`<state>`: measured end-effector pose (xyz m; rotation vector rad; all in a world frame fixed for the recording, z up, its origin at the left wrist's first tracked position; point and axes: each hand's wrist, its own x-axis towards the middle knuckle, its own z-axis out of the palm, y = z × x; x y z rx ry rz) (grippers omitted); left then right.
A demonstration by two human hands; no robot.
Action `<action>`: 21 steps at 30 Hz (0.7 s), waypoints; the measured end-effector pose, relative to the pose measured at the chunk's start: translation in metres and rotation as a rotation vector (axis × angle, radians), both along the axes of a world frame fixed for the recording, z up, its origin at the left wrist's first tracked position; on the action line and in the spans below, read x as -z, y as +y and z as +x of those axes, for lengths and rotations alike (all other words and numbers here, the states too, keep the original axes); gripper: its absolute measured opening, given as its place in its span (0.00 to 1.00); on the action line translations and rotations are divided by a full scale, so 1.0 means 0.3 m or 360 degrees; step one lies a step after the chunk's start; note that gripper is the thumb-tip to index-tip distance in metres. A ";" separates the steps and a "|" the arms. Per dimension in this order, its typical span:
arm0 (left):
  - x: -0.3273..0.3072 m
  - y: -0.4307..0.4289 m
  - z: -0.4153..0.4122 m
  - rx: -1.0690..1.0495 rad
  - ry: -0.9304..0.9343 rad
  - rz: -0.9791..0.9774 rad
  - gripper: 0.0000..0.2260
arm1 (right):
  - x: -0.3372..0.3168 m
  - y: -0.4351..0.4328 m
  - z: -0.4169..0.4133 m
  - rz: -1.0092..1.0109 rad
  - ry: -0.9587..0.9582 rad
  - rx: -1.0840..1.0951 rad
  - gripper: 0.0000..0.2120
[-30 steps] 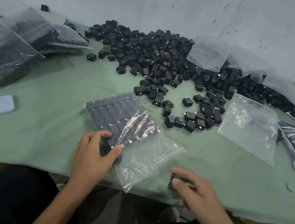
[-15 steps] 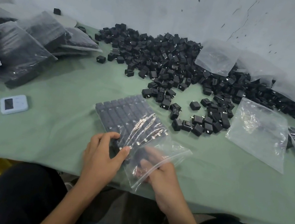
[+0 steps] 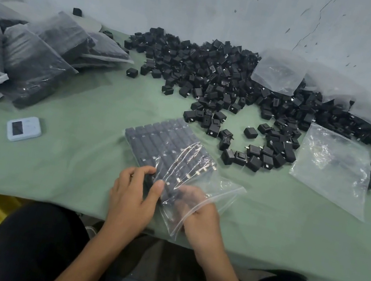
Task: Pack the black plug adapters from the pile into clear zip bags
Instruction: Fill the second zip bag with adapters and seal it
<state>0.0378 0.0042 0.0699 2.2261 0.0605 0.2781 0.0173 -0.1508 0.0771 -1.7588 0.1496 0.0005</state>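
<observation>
A clear zip bag (image 3: 170,147) lies on the green table (image 3: 63,168), filled with neat rows of black plug adapters. My left hand (image 3: 132,195) grips the bag's near-left corner, thumb and fingers curled on the adapters through the plastic. My right hand (image 3: 201,215) is pushed into the bag's open mouth, holding a black adapter (image 3: 170,194) against the last row; its fingers are blurred behind the plastic. The loose pile of black adapters (image 3: 215,76) spreads across the back of the table.
Filled bags (image 3: 36,64) are stacked at the left. An empty clear bag (image 3: 331,166) lies to the right, another (image 3: 278,70) on top of the pile. A small pale blue device (image 3: 23,128) sits left of my hands. The table's front edge runs just under my wrists.
My right hand brought an adapter from the table's front edge into the bag's mouth and pushed deeper. My left hand stayed on the bag's corner.
</observation>
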 end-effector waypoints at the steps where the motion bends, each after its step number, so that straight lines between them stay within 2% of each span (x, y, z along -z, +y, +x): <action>1: 0.000 0.003 -0.001 0.0009 -0.0002 -0.0012 0.13 | 0.005 0.002 0.002 -0.0067 -0.0006 0.0020 0.13; 6: -0.002 0.013 0.002 0.0033 0.0035 -0.0003 0.14 | 0.007 0.008 0.006 -0.0263 -0.0024 0.0060 0.09; 13: -0.003 0.027 0.026 0.0083 0.0062 -0.0030 0.12 | -0.001 0.002 0.004 -0.0254 0.0010 0.0008 0.08; 17: 0.006 0.036 0.018 0.0136 -0.0008 0.0076 0.13 | -0.017 -0.002 -0.001 -0.0251 -0.0006 -0.0041 0.13; 21: 0.002 0.026 0.017 0.0147 -0.0003 0.0101 0.15 | -0.034 0.000 -0.001 -0.0235 0.0048 -0.0155 0.08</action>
